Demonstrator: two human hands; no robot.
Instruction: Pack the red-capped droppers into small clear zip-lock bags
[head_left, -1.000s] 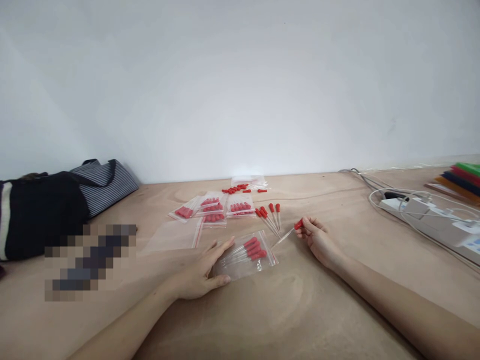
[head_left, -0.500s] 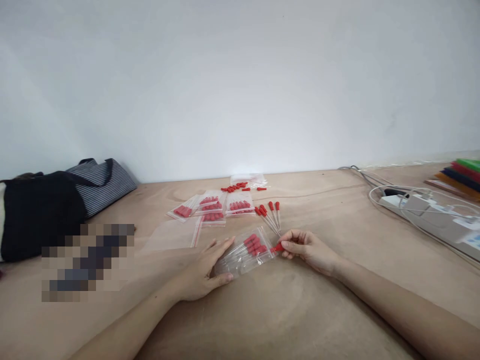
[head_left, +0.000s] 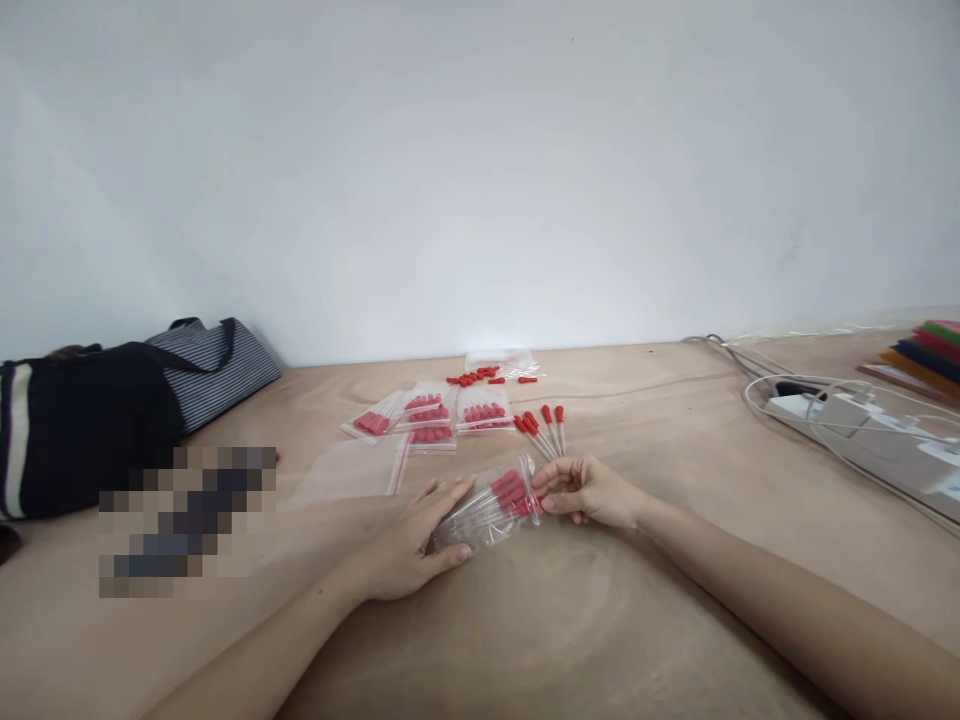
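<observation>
The left forearm slants in from the near left toward the far right, and its left hand lies palm down, fingers reaching right and away, over the left end of a clear zip-lock bag. The left grip is spread, thumb along the bag's near edge and forefinger along its far edge, apart from each other. From the near right, the right forearm runs far and left to a right hand with curled fingers, its grip pinched on the red bulb of a dropper at the bag's mouth. The bag rests on the middle of the tabletop, its long axis rising from near left to far right with the mouth at the right end. The bagged droppers follow that axis, glass tubes toward the left hand and red bulbs toward the right. Just beyond the right hand, four loose droppers point their bulbs to the far side, tubes coming nearer and partly hidden by the hand; to their left lie filled zip-lock bags
</observation>
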